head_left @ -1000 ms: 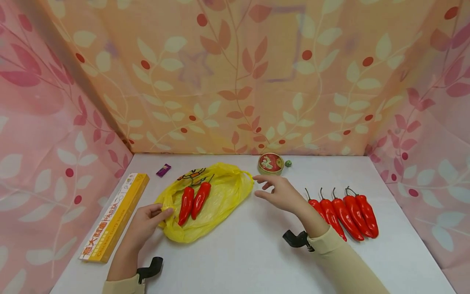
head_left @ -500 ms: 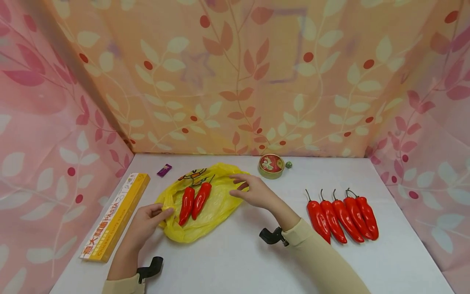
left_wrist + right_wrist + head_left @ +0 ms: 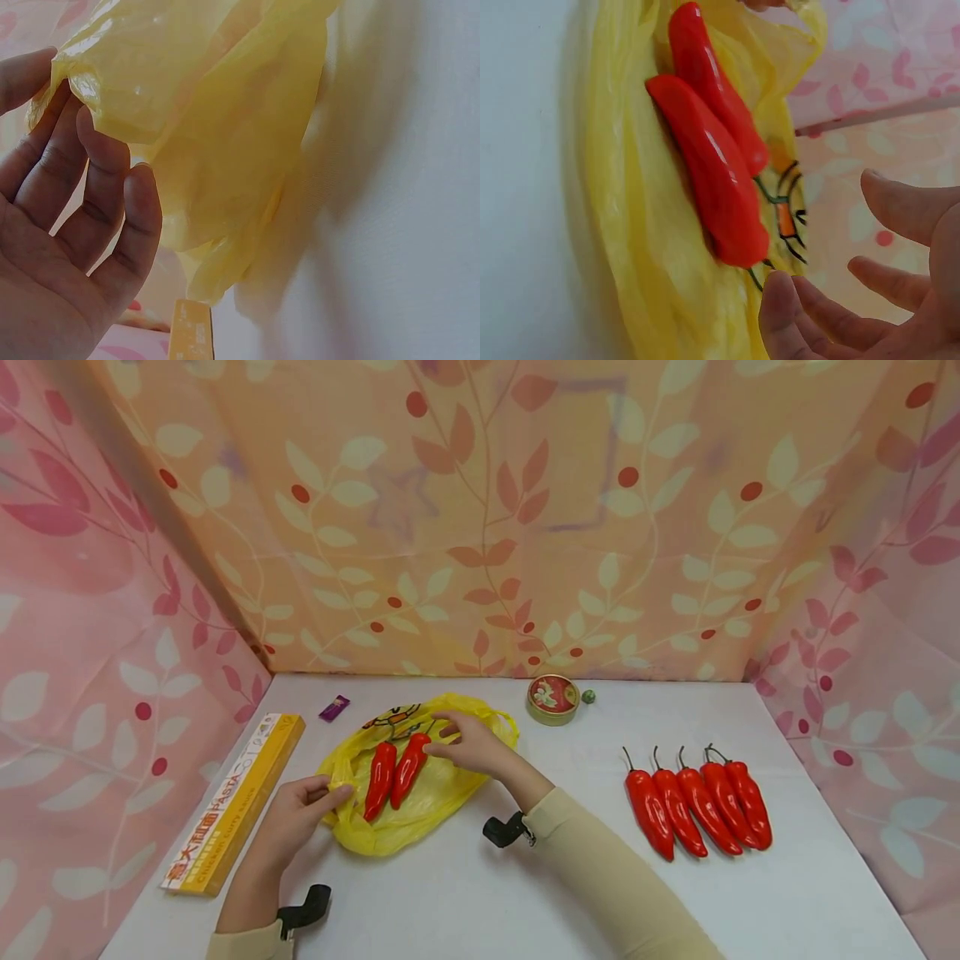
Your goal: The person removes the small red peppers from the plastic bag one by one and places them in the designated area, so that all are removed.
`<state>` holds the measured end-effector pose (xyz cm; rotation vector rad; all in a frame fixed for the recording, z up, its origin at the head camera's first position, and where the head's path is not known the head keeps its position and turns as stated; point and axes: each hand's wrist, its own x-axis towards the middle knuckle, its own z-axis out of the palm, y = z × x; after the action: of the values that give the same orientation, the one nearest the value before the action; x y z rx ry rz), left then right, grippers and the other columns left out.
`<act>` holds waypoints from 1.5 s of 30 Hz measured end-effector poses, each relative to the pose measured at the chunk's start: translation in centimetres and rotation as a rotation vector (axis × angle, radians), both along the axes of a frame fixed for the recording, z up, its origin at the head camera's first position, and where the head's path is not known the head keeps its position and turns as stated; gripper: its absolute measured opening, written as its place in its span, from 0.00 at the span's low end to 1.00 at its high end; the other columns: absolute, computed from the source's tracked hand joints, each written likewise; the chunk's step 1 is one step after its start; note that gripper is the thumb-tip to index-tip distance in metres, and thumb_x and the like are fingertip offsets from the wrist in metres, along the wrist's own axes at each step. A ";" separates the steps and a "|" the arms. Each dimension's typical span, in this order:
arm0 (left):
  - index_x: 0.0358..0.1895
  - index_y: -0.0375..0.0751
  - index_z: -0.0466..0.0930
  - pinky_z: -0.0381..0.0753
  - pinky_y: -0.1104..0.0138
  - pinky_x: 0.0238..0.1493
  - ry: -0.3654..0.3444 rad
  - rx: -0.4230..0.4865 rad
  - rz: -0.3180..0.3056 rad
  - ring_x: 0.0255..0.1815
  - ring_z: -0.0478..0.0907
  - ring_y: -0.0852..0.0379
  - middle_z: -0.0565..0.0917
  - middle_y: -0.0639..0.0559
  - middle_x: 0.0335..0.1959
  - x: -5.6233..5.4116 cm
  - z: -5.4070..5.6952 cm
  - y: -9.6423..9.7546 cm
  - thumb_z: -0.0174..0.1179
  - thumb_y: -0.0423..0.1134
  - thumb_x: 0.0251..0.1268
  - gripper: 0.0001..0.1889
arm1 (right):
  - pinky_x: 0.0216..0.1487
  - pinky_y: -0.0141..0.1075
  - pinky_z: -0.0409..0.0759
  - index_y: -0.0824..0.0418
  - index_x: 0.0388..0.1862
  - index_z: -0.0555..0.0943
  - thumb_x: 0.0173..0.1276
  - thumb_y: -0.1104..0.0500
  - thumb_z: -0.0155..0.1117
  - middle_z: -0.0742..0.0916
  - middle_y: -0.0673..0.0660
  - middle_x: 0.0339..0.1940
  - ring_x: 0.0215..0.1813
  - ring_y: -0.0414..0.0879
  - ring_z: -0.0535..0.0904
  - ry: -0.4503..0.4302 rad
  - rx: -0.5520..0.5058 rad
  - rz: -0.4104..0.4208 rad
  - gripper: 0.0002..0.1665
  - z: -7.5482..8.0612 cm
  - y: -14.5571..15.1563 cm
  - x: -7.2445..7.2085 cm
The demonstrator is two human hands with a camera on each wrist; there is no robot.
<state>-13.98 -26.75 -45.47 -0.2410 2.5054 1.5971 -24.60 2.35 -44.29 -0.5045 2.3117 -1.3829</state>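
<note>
A yellow plastic bag (image 3: 450,793) lies spread on the white table with two red chili peppers on it, a left one (image 3: 381,781) and a right one (image 3: 410,770). My left hand (image 3: 294,817) pinches the bag's left edge between thumb and fingertips, which the left wrist view shows close up. My right hand (image 3: 472,745) hovers over the bag beside the stem end of the right pepper. In the right wrist view its thumb and fingers are apart with nothing between them, and the nearer pepper (image 3: 712,176) lies just off the fingertips.
Several red chili peppers (image 3: 697,810) lie in a row at the right. A yellow pasta box (image 3: 236,802) lies at the left, a purple packet (image 3: 334,707) behind it. At the back stand a round red tin (image 3: 553,698) and a small green ball (image 3: 588,696).
My right hand has moved left from beside the bag's right edge to above the right pepper on it. The left hand has kept its hold on the bag in place.
</note>
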 end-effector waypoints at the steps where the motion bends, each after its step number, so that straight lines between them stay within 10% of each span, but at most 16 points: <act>1: 0.49 0.33 0.82 0.78 0.69 0.34 0.003 0.000 -0.002 0.35 0.75 0.57 0.84 0.50 0.33 0.0 0.0 0.0 0.66 0.52 0.68 0.22 | 0.44 0.41 0.86 0.54 0.76 0.67 0.68 0.46 0.70 0.79 0.67 0.65 0.50 0.56 0.85 -0.011 0.005 -0.002 0.42 -0.2 -0.4 -0.2; 23: 0.49 0.33 0.82 0.80 0.69 0.37 -0.010 -0.024 -0.011 0.36 0.75 0.55 0.84 0.49 0.34 -0.2 0.3 0.2 0.65 0.52 0.68 0.23 | 0.34 0.41 0.85 0.52 0.73 0.72 0.68 0.49 0.70 0.81 0.60 0.56 0.30 0.54 0.83 -0.127 0.115 -0.179 0.35 -1.9 -6.0 0.0; 32: 0.49 0.34 0.83 0.79 0.69 0.37 -0.005 -0.017 -0.007 0.36 0.76 0.56 0.85 0.49 0.34 -0.2 0.1 0.1 0.66 0.52 0.67 0.23 | 0.45 0.39 0.85 0.54 0.59 0.76 0.63 0.49 0.75 0.83 0.56 0.49 0.44 0.48 0.79 -0.072 0.141 -0.285 0.28 -1.9 -6.6 0.2; 45: 0.44 0.33 0.81 0.72 0.68 0.30 0.017 -0.026 -0.024 0.35 0.73 0.53 0.82 0.51 0.31 0.0 0.1 -0.1 0.65 0.52 0.68 0.21 | 0.37 0.37 0.86 0.52 0.65 0.80 0.68 0.54 0.70 0.83 0.59 0.51 0.40 0.47 0.83 -0.101 0.009 -0.136 0.26 1.4 -4.7 1.7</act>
<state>-13.98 -26.82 -45.37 -0.2009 2.5333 1.5659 -22.86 -2.40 -42.89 -0.2726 2.3060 -1.4239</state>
